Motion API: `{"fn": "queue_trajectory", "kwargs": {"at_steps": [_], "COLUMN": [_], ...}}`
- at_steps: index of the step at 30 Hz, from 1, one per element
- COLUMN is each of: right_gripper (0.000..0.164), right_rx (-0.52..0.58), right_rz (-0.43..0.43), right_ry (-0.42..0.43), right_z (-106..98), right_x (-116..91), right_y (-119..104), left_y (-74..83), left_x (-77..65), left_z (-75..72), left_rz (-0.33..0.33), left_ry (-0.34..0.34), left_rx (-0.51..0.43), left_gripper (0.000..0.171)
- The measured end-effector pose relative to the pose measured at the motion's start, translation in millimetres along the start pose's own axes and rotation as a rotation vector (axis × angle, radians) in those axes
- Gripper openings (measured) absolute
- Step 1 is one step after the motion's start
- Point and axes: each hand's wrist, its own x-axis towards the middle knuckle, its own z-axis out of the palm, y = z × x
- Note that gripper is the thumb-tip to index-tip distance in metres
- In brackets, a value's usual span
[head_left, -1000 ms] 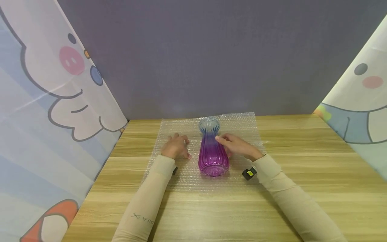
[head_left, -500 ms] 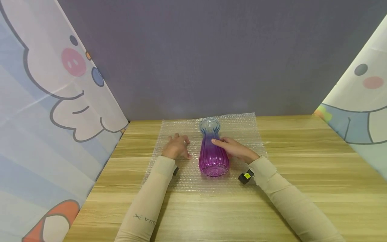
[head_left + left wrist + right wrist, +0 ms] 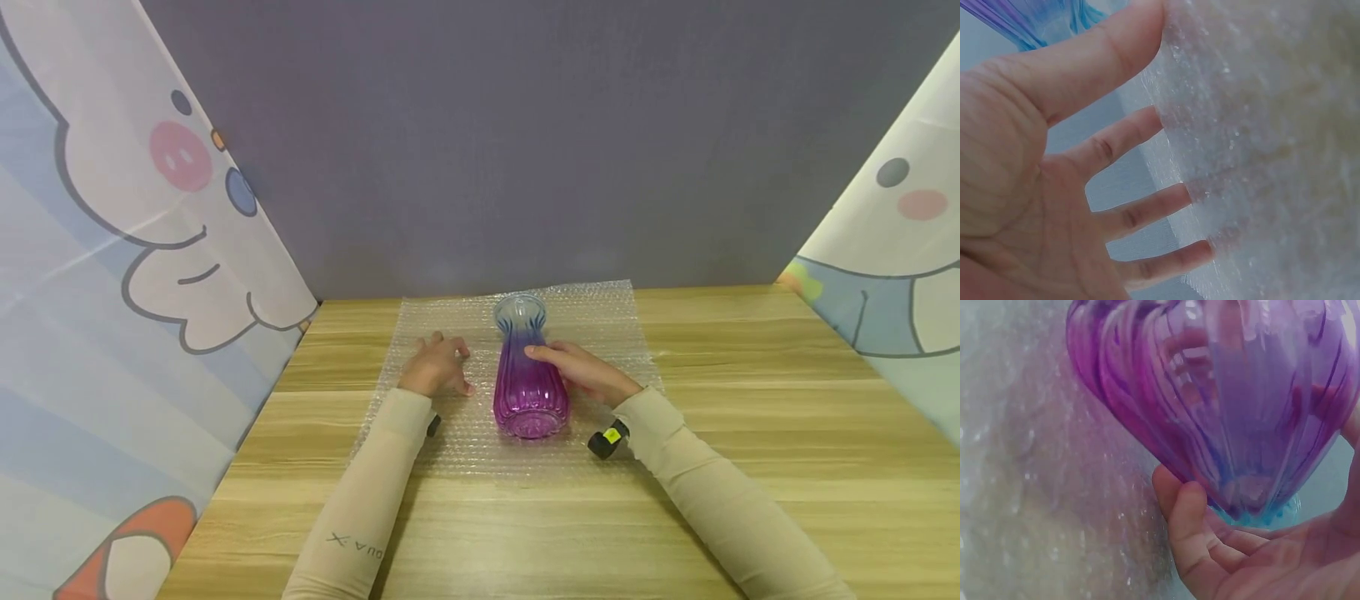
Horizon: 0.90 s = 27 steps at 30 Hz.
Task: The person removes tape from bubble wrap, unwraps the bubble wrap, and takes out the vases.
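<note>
A ribbed glass vase, purple at the base and fading through blue to a clear rim, lies on its side on a sheet of bubble wrap. Its rim points to the back and its base faces me. My right hand holds it from the right, thumb on top. In the right wrist view the fingers curl around the glass. To the left, my left hand has its fingers spread, apart from the vase. The left wrist view shows its fingertips against the bubble wrap.
The wooden table runs under the wrap. A grey panel stands along the table's back edge. Cartoon-printed cloths hang at the left and right. A black wrist device sits by the right cuff.
My right hand has shifted slightly left, its thumb reaching further over the vase. The left hand and the vase show hardly any movement.
</note>
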Motion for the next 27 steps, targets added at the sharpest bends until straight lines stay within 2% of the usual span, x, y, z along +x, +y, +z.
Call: {"fn": "queue_trajectory", "kwargs": {"at_steps": [15, 27], "right_gripper": [0.067, 0.071], "right_rx": [0.052, 0.06], "right_rz": [0.032, 0.044], "right_ry": [0.097, 0.123], "right_z": [1.9, 1.2], "right_x": [-0.2, -4.9], "right_y": [1.8, -2.6], "left_y": [-1.5, -2.0], "left_x": [0.4, 1.7], "left_z": [0.0, -1.0], "left_rz": [0.009, 0.006], "left_ry": [-0.007, -0.025], "left_rx": [0.005, 0.0], "left_gripper": [0.071, 0.072]}}
